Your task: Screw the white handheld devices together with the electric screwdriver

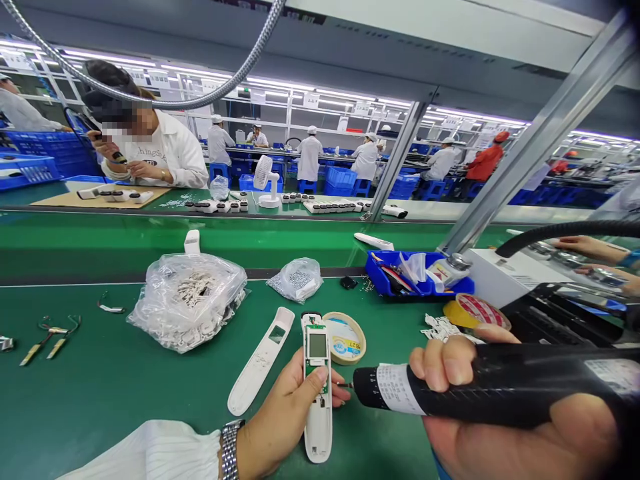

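My left hand grips an open white handheld device with a green circuit board and small grey screen, held flat on the green bench. My right hand is wrapped around a black electric screwdriver, its bit touching the device's right side. A separate white cover shell lies just left of the device. A round tape roll sits right behind it.
A clear bag of small parts and a smaller bag lie behind. A blue tray, red-printed tape roll and white machine stand at right. Tweezers lie far left. A person works across the conveyor.
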`<act>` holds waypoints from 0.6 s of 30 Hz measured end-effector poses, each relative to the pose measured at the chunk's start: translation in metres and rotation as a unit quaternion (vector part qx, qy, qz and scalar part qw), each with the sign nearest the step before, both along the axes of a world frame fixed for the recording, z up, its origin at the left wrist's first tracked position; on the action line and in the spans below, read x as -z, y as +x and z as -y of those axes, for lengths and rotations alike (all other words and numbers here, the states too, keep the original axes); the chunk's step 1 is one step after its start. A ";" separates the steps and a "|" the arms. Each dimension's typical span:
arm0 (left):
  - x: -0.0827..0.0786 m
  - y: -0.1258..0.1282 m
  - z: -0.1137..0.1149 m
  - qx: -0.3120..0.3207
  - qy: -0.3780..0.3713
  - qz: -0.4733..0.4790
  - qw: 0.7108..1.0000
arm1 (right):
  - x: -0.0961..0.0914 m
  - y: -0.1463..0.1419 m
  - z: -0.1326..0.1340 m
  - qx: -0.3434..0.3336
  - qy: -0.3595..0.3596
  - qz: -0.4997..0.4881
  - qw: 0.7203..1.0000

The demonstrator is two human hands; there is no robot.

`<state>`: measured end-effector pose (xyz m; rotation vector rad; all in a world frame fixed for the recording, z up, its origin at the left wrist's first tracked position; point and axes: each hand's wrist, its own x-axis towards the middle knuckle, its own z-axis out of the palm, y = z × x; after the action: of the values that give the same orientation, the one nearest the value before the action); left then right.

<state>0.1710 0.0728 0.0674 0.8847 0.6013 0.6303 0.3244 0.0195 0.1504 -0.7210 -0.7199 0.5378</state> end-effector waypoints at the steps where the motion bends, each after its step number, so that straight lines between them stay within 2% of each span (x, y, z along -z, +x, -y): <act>1: 0.000 0.000 0.000 -0.001 -0.003 0.001 1.000 | 0.000 -0.001 0.000 0.003 0.000 0.001 1.000; 10: 0.001 0.001 0.000 -0.014 -0.019 -0.011 1.000 | 0.008 -0.001 0.001 0.028 -0.003 0.013 1.000; 18: 0.000 0.002 -0.001 -0.011 -0.027 -0.011 1.000 | 0.022 0.003 0.006 0.011 0.000 -0.009 1.000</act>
<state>0.1731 0.0733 0.0675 0.8352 0.6454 0.6223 0.3278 0.0131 0.1282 -0.7222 -0.6943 0.5247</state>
